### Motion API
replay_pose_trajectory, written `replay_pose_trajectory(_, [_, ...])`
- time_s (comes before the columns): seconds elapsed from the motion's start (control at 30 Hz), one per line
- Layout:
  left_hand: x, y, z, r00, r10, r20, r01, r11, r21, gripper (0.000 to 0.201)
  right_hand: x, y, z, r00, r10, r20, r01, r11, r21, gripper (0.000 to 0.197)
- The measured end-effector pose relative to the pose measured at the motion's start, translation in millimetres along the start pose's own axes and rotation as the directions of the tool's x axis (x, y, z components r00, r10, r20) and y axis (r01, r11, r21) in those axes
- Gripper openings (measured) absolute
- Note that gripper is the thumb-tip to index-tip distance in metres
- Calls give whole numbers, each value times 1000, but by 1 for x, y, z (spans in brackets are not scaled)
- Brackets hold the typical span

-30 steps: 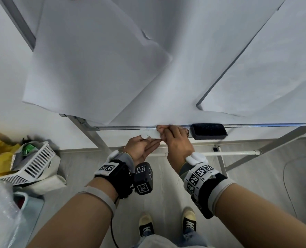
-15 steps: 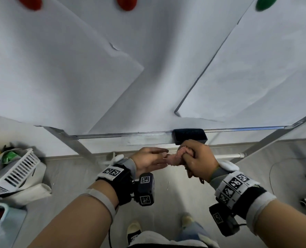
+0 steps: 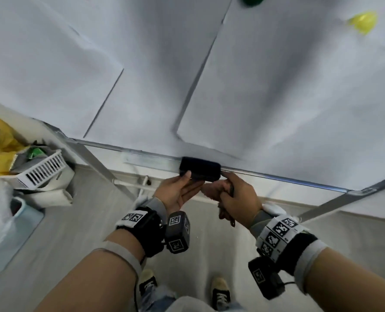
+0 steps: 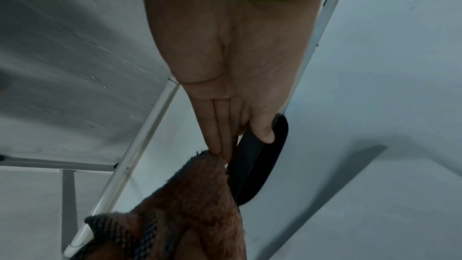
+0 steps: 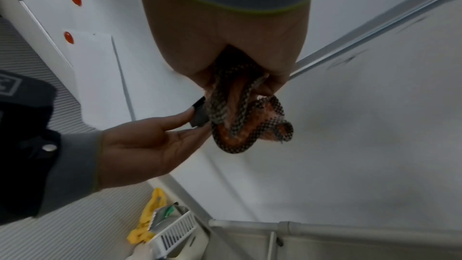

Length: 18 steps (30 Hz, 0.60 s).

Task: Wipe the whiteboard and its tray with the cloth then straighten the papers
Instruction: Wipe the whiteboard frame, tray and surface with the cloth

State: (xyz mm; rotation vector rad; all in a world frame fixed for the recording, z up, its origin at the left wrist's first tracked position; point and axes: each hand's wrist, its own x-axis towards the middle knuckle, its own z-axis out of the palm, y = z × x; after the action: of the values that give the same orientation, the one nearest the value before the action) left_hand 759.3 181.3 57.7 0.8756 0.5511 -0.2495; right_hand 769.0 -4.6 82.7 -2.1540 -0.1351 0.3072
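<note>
The right hand is clenched around a bunched brown fleecy cloth with a dark checked edging, holding it just under the narrow metal tray that runs along the bottom edge of the whiteboard; loops of the edging hang free below the fist. The left hand is released, its fingers straight and together, the thumb laid on the near face of a black oblong board eraser that sits on the tray, and in the left wrist view the fingertips meet the edge of the cloth. The cloth looks soft, light and floppy — it will take any shape the grip gives it, so it probably wipes best gathered into a pad in the palm with the loose edging tucked in, lest the trailing loops catch on the eraser or the tray's lip. The eraser seems light and fairly stiff, easy to take by its long sides between thumb and fingers and lift aside so the strip of tray beneath it can be reached. The large white paper sheets hang overlapping and askew on the board under round coloured magnets — thin and limp, they are apt to crease or tear if dragged, so I would judge they are best moved by a lower corner or edge with the magnet eased first. How firmly the magnets hold cannot be told.
</note>
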Motion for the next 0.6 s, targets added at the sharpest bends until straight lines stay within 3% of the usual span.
replay_pose_trajectory(0.1, [-8, -7, 2, 995, 65, -77, -67, 998, -17, 42, -7, -1, 3, 996, -57, 62, 61, 996, -60, 47])
replay_pose_trajectory(0.23, [-17, -8, -3, 992, 83, -91, -81, 997, 15, 38, -15, -5, 11, 973, -179, 149, 197, 973, -122, 44])
replay_pose_trajectory(0.33, [-22, 2, -13, 990, 92, -105, -97, 994, -49, 36, -16, -15, 20, 962, -202, 184, 223, 970, -99, 38])
replay_pose_trajectory(0.4, [-21, 6, -15, 986, 93, -135, -105, 991, -84, 33, -16, -22, 18, 970, -211, 122, 221, 972, -77, 30])
replay_pose_trajectory(0.47, [-20, 9, -16, 982, 89, -167, -110, 986, -125, 32, -13, -26, 11, 978, -205, -25, 203, 977, -58, 27])
replay_pose_trajectory(0.53, [-19, 9, -18, 977, 87, -196, -119, 980, -159, 41, -2, -32, 4, 965, -224, -139, 224, 975, -17, 29])
replay_pose_trajectory(0.6, [-19, 10, -16, 967, 99, -234, -138, 978, -159, 47, 9, -41, 5, 943, -290, -165, 294, 956, -5, 35])
